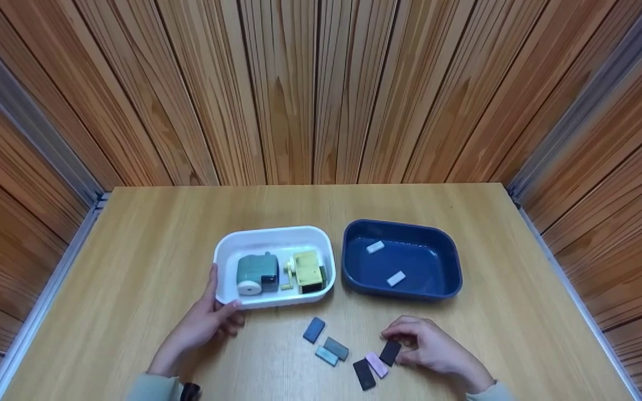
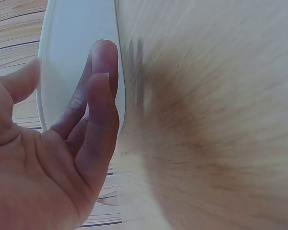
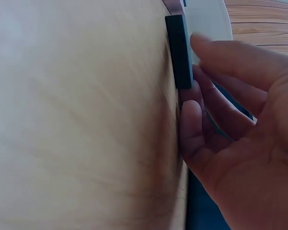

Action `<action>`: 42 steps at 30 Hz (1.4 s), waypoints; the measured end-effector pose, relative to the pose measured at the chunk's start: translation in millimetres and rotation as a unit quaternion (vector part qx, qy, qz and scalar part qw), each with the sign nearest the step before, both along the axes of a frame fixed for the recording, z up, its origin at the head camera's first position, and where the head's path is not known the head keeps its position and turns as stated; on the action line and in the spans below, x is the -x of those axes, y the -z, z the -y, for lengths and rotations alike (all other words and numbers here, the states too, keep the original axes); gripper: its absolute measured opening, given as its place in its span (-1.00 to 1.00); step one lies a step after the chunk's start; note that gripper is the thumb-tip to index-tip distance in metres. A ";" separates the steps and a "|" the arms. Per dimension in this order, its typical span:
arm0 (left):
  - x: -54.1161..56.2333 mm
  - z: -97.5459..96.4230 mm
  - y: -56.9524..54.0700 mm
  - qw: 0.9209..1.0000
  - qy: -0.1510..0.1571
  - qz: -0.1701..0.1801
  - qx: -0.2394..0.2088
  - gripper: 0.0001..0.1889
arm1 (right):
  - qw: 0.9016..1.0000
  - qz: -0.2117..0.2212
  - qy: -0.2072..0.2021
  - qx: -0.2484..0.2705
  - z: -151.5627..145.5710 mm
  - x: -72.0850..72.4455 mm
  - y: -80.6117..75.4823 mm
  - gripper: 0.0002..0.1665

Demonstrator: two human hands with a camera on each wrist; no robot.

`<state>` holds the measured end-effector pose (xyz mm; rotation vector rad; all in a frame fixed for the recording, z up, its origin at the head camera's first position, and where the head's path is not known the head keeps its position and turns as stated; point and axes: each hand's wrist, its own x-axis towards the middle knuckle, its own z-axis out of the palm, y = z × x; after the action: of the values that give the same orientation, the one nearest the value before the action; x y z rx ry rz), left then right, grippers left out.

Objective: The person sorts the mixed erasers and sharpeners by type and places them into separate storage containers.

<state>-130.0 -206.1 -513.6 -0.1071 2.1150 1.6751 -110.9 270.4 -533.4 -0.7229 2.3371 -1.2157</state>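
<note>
My left hand (image 1: 201,322) holds the near left corner of a white tub (image 1: 273,236), its thumb at the rim and other fingers curled beside the outer wall. In the tub sit a teal crank pencil sharpener (image 1: 257,270) and a yellow one (image 1: 305,267). On the right, my right hand (image 1: 429,345) grips a black eraser (image 1: 390,352) between thumb and fingertips, close over the table; in the right wrist view the black eraser (image 3: 180,52) shows edge-on. A pink eraser (image 1: 377,365) and a second black eraser (image 1: 364,374) lie just left of it.
A navy tub (image 1: 438,267) stands right of the white one, with two white erasers (image 1: 375,247) inside. Blue (image 1: 314,329), grey-blue (image 1: 336,348) and light blue (image 1: 326,356) erasers lie before the tubs. Wood-panelled walls (image 1: 321,94) enclose the table (image 1: 148,250).
</note>
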 end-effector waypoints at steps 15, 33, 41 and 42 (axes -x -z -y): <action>-1.3 -3.0 -1.2 1.000 -0.013 0.000 0.001 -0.01 | 0.999 -0.019 -0.009 -0.026 2.5 -0.6 1.8 -0.62; -0.1 -1.4 -2.4 1.000 -0.006 0.005 -0.002 0.01 | 1.000 -0.024 0.001 -0.018 1.5 -1.8 -2.0 -0.73; -0.3 -2.1 -1.7 1.000 -0.005 0.001 -0.007 0.01 | 0.999 -0.041 0.013 -0.008 0.3 -3.5 -10.6 -0.74; -0.3 -2.2 -1.6 1.000 -0.006 0.002 -0.007 0.01 | 0.999 -0.044 0.014 -0.008 0.0 -3.5 -11.8 -0.74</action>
<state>-129.8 -203.9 -512.0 -0.1201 2.1029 1.6951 -107.4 270.3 -521.5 -0.7531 2.4331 -1.1985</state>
